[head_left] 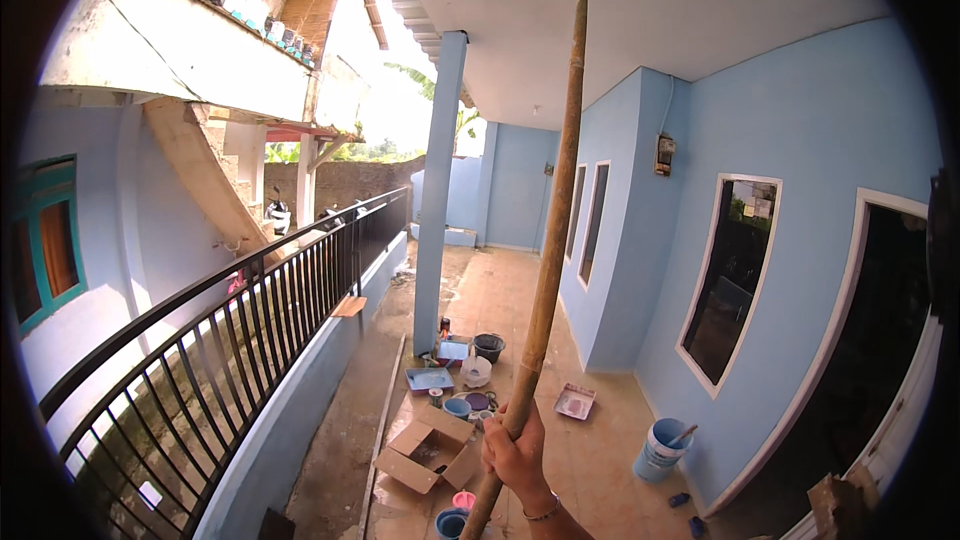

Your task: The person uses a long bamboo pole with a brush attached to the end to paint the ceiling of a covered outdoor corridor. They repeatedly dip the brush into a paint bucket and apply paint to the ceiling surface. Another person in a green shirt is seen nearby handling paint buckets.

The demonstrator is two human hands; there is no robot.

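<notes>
The long bamboo pole (553, 230) is being held up at a slight lean, its lower end passing out of view at the bottom edge and its orange-tipped upper end reaching close to the white ceiling (620, 10). It is being gripped low on its length by one hand (517, 455), the fingers being wrapped closed around the shaft; a thin bracelet is being worn at the wrist. Which hand this is cannot be told with certainty from the view; it is being recorded as the right hand. No other hand is being shown.

Beneath the pole, on the tiled terrace floor (600, 450), painting items are being kept in a loose group: an open cardboard box (428, 452) just left of the hand, a dark bucket (489, 346) near the blue column (438, 190), flat trays (430, 378), a small blue tub (457, 406) and a pale bowl (476, 371). A pink tray (575, 401) is lying to the right of the pole, apart from the group. A blue-and-white bucket (658, 448) with a stick in it is standing near the light blue wall (800, 120).

A black metal railing (230, 330) is running along the left side of the terrace.
</notes>
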